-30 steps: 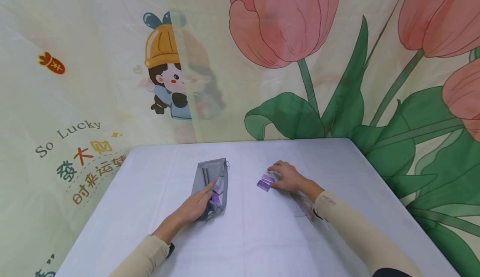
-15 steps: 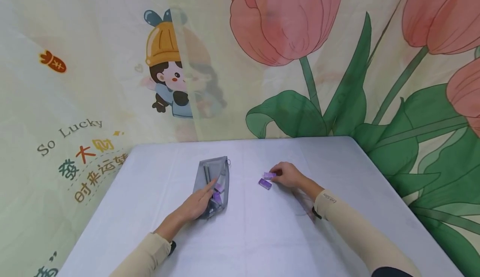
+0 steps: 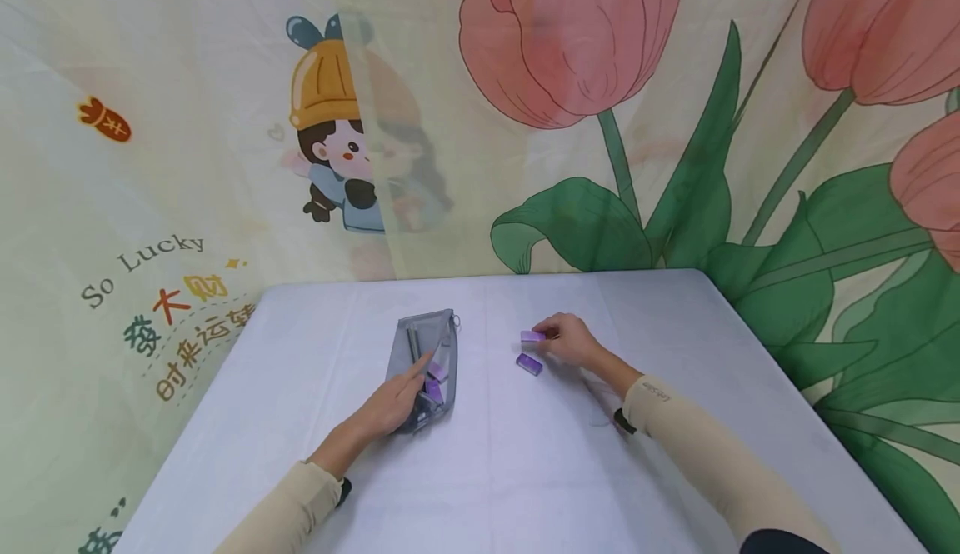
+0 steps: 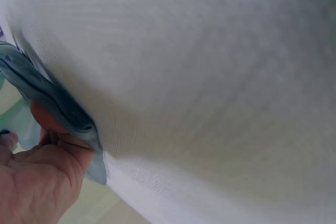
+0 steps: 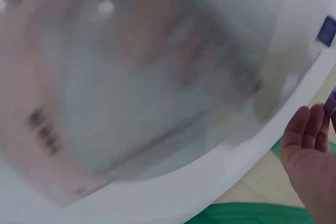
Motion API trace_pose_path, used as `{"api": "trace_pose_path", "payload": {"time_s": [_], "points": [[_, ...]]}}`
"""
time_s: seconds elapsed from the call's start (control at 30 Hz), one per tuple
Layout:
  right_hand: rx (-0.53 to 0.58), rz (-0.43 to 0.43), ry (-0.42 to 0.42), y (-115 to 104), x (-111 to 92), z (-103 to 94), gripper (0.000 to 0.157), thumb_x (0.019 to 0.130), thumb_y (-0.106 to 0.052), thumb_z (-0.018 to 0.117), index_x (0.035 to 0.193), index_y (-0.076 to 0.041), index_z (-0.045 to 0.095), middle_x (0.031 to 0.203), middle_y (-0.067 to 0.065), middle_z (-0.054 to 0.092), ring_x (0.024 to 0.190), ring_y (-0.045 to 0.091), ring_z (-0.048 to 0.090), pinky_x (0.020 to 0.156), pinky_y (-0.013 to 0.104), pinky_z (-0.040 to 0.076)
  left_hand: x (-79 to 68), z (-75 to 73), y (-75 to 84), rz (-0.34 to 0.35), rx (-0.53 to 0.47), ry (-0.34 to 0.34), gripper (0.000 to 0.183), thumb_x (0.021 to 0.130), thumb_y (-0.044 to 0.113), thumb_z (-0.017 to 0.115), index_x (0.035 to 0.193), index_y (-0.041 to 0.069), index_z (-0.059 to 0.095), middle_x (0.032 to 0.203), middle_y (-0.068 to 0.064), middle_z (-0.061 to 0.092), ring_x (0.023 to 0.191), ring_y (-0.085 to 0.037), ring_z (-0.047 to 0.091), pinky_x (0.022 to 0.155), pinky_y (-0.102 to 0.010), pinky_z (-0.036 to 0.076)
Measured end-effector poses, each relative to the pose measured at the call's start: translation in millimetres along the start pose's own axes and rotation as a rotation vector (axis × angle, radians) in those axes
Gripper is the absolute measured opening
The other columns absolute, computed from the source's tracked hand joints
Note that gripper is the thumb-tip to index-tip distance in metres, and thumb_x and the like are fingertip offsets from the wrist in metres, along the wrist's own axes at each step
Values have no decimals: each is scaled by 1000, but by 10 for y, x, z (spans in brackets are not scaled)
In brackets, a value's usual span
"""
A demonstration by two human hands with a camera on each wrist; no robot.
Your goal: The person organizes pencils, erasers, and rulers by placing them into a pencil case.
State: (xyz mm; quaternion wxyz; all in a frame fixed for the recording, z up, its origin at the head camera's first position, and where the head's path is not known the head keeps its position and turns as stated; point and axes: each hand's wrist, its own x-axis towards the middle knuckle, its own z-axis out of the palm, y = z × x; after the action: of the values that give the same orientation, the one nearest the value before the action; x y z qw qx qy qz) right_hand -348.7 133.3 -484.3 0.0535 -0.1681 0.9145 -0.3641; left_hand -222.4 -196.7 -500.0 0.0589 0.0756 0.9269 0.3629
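A grey see-through mesh zip pouch (image 3: 424, 326) lies at the middle left of the table. My left hand (image 3: 386, 404) holds its near end; in the left wrist view, the left hand (image 4: 47, 182) grips the zipped edge (image 4: 47, 95). Through the mesh show purple pieces (image 3: 434, 391) and a slim dark stick (image 3: 412, 342). My right hand (image 3: 572, 341) pinches a small purple block (image 3: 531, 336), eraser-like in shape, just above the table. A second purple block (image 3: 529, 364) lies beside it, nearer to me. Fingertips partly cover the held block.
A clear plastic bag (image 3: 600, 404) lies under my right wrist; its sheet (image 5: 157, 145) fills much of the right wrist view, blurred. The white-covered table (image 3: 487, 487) ends at a printed cloth backdrop (image 3: 450, 262).
My right hand has closed its fingertips on one purple block and drawn it slightly away from the other, farther from me. The left hand and the pouch stay nearly still.
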Motion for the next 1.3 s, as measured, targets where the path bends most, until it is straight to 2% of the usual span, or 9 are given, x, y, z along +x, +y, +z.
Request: {"api": "trace_pose_path", "payload": {"time_s": [0.13, 0.37, 0.57, 0.7, 0.83, 1.0, 1.13, 1.3], "points": [[13, 15, 16, -155, 27, 106, 24, 85, -7, 75, 110, -6, 76, 100, 7, 67, 91, 19, 60, 82, 33, 56, 0, 5, -5, -7, -2, 7, 50, 108, 27, 28, 158, 27, 24, 157, -15, 37, 143, -42, 35, 119, -58, 25], [28, 7, -34, -415, 83, 387, 23, 85, -10, 76, 108, -10, 77, 98, 3, 66, 87, 17, 56, 75, 28, 51, 13, 11, -38, 4, -7, 8, 50, 108, 27, 28, 158, 25, 24, 155, -17, 39, 142, -42, 37, 118, -58, 27], [17, -2, -50, -660, 160, 604, 24, 85, -9, 76, 109, -8, 76, 93, 4, 64, 85, 17, 53, 72, 27, 48, 13, -1, -75, 24, -11, 2, 50, 109, 28, 27, 158, 24, 25, 158, -14, 36, 143, -41, 36, 119, -56, 26], [33, -31, -31, -805, 200, 732, 24, 83, -7, 77, 107, -5, 77, 89, 5, 69, 79, 13, 55, 69, 23, 48, 1, -5, -71, 21, -10, 3, 50, 109, 28, 28, 158, 23, 25, 158, -14, 36, 143, -40, 36, 119, -55, 26], [86, -43, -12, -905, 238, 864, 24, 80, -5, 79, 103, -3, 77, 87, 7, 73, 74, 11, 58, 65, 21, 49, 5, -19, -52, 13, -21, -12, 50, 109, 29, 27, 158, 24, 25, 159, -11, 33, 144, -39, 35, 120, -55, 25], [150, 13, -16, -987, 306, 1028, 20, 80, -9, 80, 100, -3, 77, 89, 8, 75, 76, 13, 62, 67, 23, 54, 3, -46, -48, 17, -28, -31, 50, 109, 30, 26, 158, 25, 24, 161, -6, 30, 145, -37, 34, 120, -55, 25], [118, 4, -36, -1037, 357, 1148, 20, 80, -11, 79, 99, -5, 78, 91, 7, 76, 79, 15, 65, 70, 25, 57, 0, -55, -65, 12, -31, -31, 50, 109, 30, 25, 158, 25, 24, 162, -6, 30, 146, -37, 33, 120, -55, 24], [62, -21, -18, -1093, 369, 1226, 22, 77, -15, 83, 95, -3, 78, 87, 8, 76, 76, 14, 66, 67, 25, 57, -6, -61, -65, 7, -37, -26, 49, 109, 31, 25, 158, 26, 24, 162, -6, 29, 146, -36, 32, 121, -54, 24]]}}
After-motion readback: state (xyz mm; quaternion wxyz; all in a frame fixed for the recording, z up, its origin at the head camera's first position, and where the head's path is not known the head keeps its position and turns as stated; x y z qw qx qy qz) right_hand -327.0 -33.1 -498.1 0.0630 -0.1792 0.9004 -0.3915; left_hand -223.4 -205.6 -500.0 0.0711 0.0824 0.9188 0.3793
